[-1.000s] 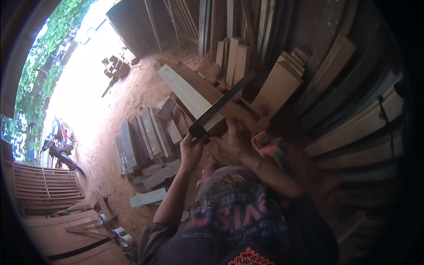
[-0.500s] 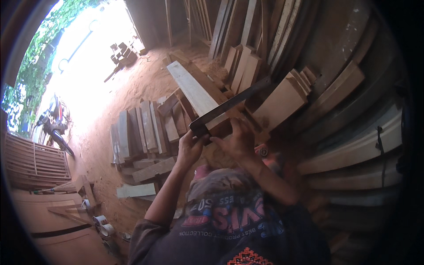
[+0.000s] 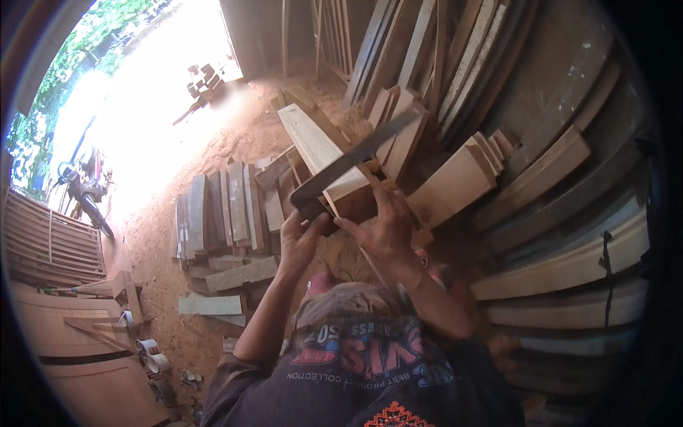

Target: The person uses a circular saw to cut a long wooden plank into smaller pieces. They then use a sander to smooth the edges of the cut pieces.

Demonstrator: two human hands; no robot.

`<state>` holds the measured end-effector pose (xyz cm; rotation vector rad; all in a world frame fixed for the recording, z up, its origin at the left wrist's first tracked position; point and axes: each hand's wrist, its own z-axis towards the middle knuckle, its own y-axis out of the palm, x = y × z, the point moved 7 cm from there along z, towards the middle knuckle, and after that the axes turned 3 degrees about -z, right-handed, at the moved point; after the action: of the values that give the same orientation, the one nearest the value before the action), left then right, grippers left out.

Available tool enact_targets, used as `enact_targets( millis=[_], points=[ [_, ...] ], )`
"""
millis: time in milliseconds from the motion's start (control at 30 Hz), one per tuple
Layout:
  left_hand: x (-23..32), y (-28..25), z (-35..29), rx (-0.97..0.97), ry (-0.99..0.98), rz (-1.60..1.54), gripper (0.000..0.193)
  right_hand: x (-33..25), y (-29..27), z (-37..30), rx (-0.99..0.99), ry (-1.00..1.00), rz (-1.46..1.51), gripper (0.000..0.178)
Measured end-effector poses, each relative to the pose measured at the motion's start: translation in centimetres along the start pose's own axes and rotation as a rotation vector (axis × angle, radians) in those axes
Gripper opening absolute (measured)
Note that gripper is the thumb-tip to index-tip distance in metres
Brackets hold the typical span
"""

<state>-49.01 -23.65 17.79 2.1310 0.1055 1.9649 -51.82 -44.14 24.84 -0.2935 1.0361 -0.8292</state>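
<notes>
Grasping square (image 3: 327, 179) by short stock (image 3: 311, 208) with my left hand (image 3: 300, 238). Blade (image 3: 370, 147) crosses board (image 3: 309, 135) near its close end, tip past right edge; whether blade touches board, cannot tell. My right hand (image 3: 388, 229) grips board's close end. Board points away from me, right of plank stack (image 3: 238, 203) on floor (image 3: 160, 281).

Looking like a woodworking shop, opening at upper left onto bright daylight and greenery (image 3: 89, 43). Showing it with tall leaning boards (image 3: 417, 43), rows of planks (image 3: 238, 206) on a dusty brown floor (image 3: 158, 220), plus panels (image 3: 107, 391) and a slatted frame (image 3: 50, 238). Featuring too a square (image 3: 356, 155), held across a pale board (image 3: 306, 135).
</notes>
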Motion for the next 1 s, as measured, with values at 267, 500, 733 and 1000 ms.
enact_targets(
  millis=[267,500,733,1000],
  points=[
    [-2.0,-10.0,-3.7,0.492,0.080,-0.231,0.032,-3.0,0.4,5.6,0.100,-0.121,0.018,0.075],
    [-9.9,-18.7,-10.6,0.807,-0.053,-0.128,0.035,-4.6,0.3,9.3,0.131,-0.146,-0.014,0.072],
    [-14.5,-18.4,-12.7,0.811,-0.142,-0.256,0.032,-4.5,0.2,10.2,0.111,-0.104,0.006,0.069],
    [-7.6,-15.4,-8.9,0.676,-0.033,-0.107,0.030,-4.4,0.1,10.3,0.116,-0.124,-0.012,0.070]
  ],
)
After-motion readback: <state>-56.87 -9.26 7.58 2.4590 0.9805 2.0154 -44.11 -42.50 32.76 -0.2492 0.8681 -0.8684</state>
